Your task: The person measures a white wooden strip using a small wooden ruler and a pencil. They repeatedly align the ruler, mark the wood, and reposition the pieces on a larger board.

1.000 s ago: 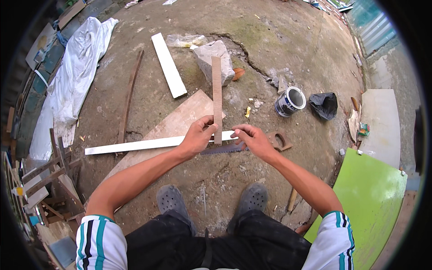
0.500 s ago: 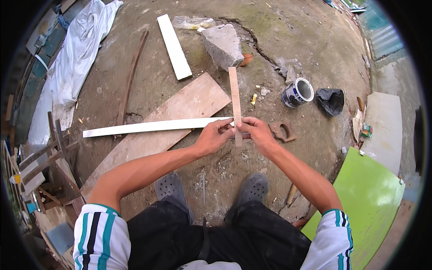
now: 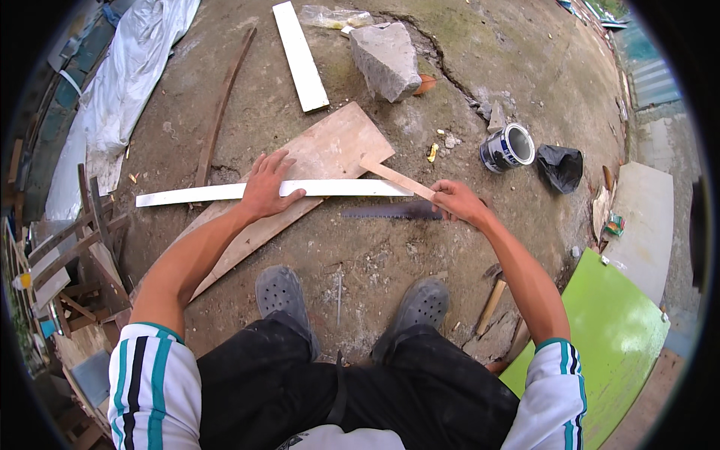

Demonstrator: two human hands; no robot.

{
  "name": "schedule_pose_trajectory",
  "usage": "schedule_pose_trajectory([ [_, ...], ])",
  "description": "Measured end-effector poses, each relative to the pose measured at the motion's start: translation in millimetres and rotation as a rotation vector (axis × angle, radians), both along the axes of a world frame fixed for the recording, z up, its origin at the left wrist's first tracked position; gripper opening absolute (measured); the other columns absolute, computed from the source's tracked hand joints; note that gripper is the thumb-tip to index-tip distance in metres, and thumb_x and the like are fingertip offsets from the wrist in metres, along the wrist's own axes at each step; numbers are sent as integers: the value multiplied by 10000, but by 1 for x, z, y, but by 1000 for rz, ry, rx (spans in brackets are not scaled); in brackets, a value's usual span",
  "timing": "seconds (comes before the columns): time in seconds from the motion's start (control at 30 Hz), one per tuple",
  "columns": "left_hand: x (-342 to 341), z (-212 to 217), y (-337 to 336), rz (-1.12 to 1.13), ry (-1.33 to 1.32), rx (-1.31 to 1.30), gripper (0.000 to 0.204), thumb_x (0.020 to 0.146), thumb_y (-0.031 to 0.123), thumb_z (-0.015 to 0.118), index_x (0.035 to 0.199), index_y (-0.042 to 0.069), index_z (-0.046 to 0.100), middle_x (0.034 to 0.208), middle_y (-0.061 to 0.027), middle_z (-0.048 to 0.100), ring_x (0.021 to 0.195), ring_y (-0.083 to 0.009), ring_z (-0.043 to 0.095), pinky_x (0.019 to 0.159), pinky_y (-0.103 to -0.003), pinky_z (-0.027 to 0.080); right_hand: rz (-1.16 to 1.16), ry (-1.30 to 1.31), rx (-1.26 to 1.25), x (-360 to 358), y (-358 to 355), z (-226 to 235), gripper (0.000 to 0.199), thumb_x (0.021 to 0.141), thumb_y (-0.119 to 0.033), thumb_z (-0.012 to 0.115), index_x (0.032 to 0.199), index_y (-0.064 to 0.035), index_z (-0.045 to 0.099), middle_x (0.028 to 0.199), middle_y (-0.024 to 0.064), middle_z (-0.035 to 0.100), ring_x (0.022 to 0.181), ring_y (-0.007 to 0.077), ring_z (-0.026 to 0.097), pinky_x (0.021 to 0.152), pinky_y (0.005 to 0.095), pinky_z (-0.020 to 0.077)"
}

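The long white strip (image 3: pixel 225 193) is pressed flat under the open left hand (image 3: pixel 266 184); a short wooden stick (image 3: pixel 394 177) is gripped by the closed right hand (image 3: pixel 456 201), above a saw blade (image 3: pixel 390 214).

A long, thin white-painted strip (image 3: pixel 225 193) lies flat and roughly level across a bare plywood board on the dirt, pressed under an open palm near its middle. A short bare wooden slat (image 3: pixel 396 178), pinched at its near end, slants up and leftward, its far end touching the strip's right end.
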State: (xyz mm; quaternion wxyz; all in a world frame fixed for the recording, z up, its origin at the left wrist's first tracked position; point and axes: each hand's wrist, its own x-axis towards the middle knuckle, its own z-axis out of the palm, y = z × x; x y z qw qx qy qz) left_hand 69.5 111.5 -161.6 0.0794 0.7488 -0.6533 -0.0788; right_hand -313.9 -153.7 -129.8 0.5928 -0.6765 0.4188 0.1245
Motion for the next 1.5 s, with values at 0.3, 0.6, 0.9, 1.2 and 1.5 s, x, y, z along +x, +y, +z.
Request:
schedule_pose_trajectory([
  [0.3, -9, -17, 0, 33, 14, 13, 712, 937, 596, 587, 1426, 85, 507, 1502, -170, 432, 1441, -340, 362, 1229, -497, 205, 120, 74, 83, 15, -22, -13, 260, 857, -189, 648, 1063, -39, 696, 818, 53, 738, 591, 120, 635, 472, 288, 476],
  [0.6, -19, -5, -15, -78, 230, -153, 320, 902, 313, 711, 1125, 84, 695, 1256, -123, 627, 1186, -326, 575, 1067, -498, 389, 235, 35, 10, 23, -28, -28, 285, 882, -156, 672, 1127, -33, 753, 912, 67, 747, 709, 126, 654, 639, 286, 541],
  [0.9, -40, 2, -55, -76, 537, -6, 251, 903, 243, 693, 1080, 67, 724, 994, -137, 710, 983, -309, 657, 882, -395, 521, 326, 43, -131, 32, -27, -16, 302, 888, -159, 693, 1156, -35, 755, 909, 70, 735, 721, 144, 628, 677, 311, 527],
  [1.2, -45, 2, -63, -28, 710, 94, 246, 900, 233, 700, 1068, 55, 729, 1039, -133, 710, 1010, -292, 661, 912, -402, 518, 289, 9, -200, 36, -22, -16, 308, 872, -219, 678, 1109, -40, 763, 776, 83, 693, 676, 163, 606, 659, 336, 490],
  [1.5, -43, 5, -62, -233, 523, -35, 126, 939, 168, 679, 1010, 75, 723, 1011, -89, 709, 982, -273, 669, 852, -387, 541, 299, 15, -208, 40, -21, -17, 320, 867, -232, 682, 1099, -25, 760, 790, 94, 708, 683, 169, 627, 678, 342, 506],
])
